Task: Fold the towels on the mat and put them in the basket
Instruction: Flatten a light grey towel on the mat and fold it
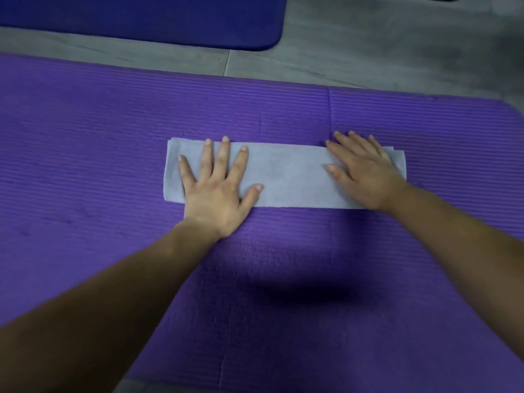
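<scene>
Towels: one towel (289, 177), pale, folded into long strip.
Mats: two. Purple mat (113, 137) under towel; darker blue mat (141, 18) beyond towel, well apart.
Grips: two. Left grip (218, 191) flat on towel's left end, right grip (365, 177) flat on towel's right end; five straight fingers showing on each.
Forearms: two, bare, near side of towel.
Floor (368, 46): one, grey tiles, beyond towel between mats.

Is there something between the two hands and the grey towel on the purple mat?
Nothing visible does. The left hand and the right hand lie flat directly on the folded towel, one near each end, on the mat. No basket is in view, so that path cannot be judged.
</scene>
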Available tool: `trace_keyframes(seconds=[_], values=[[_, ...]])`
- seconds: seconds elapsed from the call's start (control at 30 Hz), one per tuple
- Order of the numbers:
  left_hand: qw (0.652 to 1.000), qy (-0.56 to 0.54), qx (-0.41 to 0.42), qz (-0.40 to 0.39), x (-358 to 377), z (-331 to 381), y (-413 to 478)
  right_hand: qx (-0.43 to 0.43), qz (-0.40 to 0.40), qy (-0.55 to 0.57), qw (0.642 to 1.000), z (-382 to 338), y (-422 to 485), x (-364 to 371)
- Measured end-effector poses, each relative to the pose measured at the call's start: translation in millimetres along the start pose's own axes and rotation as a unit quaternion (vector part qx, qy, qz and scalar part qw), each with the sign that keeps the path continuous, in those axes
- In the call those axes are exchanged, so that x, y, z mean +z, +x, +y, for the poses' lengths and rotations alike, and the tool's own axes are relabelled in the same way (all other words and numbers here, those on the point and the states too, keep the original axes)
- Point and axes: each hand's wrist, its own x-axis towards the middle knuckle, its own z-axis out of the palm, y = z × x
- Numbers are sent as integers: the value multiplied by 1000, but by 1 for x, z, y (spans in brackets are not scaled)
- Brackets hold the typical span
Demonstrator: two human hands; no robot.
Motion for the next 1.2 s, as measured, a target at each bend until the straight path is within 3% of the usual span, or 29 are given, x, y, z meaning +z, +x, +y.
trace_keyframes(seconds=[0.1,0.17,0.23,0.33,0.4,0.6,0.7,0.77,0.9,1.0,1.13,1.2], values=[[1000,6,4,7,2,-1,1,104,180,18,978,10,-18,-2],[1000,11,5,8,3,-1,2,199,251,34,947,19,-37,-4],[1000,14,3,8,4,0,2,289,251,139,913,24,-53,-5],[1000,15,-3,2,3,1,3,362,182,311,860,24,-68,5],[1000,10,-13,-2,1,4,3,355,174,343,852,23,-76,14],[999,-44,18,-2,0,53,-8,275,315,466,780,13,-84,13],[999,-35,0,-16,6,57,-5,240,344,491,763,8,-86,15],[999,-27,9,-15,5,53,-6,243,350,490,761,10,-85,16],[1000,-11,19,-23,5,51,-8,268,306,454,793,16,-79,15],[999,-8,14,-28,4,52,-6,258,292,490,780,10,-85,18],[999,-15,21,-29,4,51,-7,207,245,371,871,1,-103,38],[999,-18,32,-19,5,49,-8,214,256,315,888,6,-99,37]])
